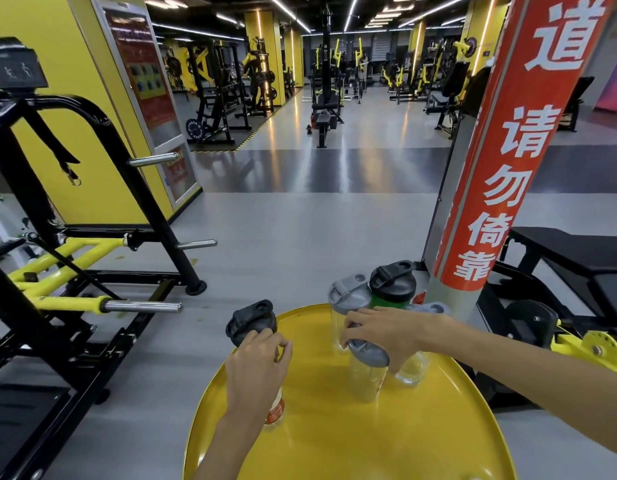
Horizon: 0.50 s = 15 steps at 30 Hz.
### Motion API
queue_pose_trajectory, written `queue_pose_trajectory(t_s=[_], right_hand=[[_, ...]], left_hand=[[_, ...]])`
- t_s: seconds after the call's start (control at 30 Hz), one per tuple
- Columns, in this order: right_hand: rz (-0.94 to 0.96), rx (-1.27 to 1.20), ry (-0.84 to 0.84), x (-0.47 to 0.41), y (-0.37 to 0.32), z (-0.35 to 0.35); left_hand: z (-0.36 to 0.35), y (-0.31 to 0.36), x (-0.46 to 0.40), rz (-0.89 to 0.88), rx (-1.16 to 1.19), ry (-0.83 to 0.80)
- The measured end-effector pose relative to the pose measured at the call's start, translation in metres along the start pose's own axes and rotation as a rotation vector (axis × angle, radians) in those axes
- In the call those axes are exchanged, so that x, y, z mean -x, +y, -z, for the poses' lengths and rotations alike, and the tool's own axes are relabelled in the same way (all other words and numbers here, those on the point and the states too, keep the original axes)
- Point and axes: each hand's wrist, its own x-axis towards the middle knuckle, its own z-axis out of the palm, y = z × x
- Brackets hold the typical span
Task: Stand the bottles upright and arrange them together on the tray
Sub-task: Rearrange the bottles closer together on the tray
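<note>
Head view: five shaker bottles stand on the round yellow tray (438,403). The left hand (255,372) is wrapped around a clear bottle with a black lid (251,323) near the tray's left rim, its orange-labelled base showing below the wrist. The right hand (386,332) is closed over the lid of a clear grey-lidded bottle (365,375) near the tray's middle. Just behind it stand another clear bottle with a grey lid (346,295) and a green bottle with a black lid (391,284), touching each other; a fifth clear bottle (412,370) sits partly hidden under the right forearm. A grey post with a red banner (501,168) rises just beyond the tray, and black-and-yellow gym machines (75,237) stand on the grey floor to the left.
</note>
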Motion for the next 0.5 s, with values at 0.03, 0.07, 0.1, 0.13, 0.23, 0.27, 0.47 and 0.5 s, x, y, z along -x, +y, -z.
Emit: queue_pose_trajectory(t_s=[0.03, 0.07, 0.1, 0.13, 0.23, 0.27, 0.47, 0.5], right_hand=[[0.004, 0.0, -0.006, -0.002, 0.001, 0.0], [0.003, -0.002, -0.018, -0.003, 0.002, 0.0], [0.0, -0.009, -0.035, -0.006, 0.003, 0.0], [-0.003, -0.023, -0.058, -0.009, 0.004, 0.001], [-0.032, -0.066, -0.119, -0.017, 0.004, 0.004], [-0.047, -0.077, -0.128, -0.018, 0.003, 0.006], [-0.07, -0.101, -0.191, -0.02, 0.003, 0.011], [-0.075, -0.084, -0.196, -0.02, 0.004, 0.011]], left_hand=[[0.0, 0.0, 0.0, 0.001, -0.001, 0.0], [0.0, 0.0, 0.0, 0.001, 0.0, -0.001], [0.001, 0.001, 0.0, 0.004, 0.0, -0.005], [0.001, 0.001, 0.001, 0.008, -0.001, -0.009], [0.003, 0.003, 0.001, 0.028, 0.005, -0.01], [0.003, 0.004, 0.001, 0.038, 0.011, -0.009], [0.002, 0.001, 0.003, 0.074, 0.078, -0.01], [0.002, -0.001, 0.004, 0.076, 0.095, -0.006]])
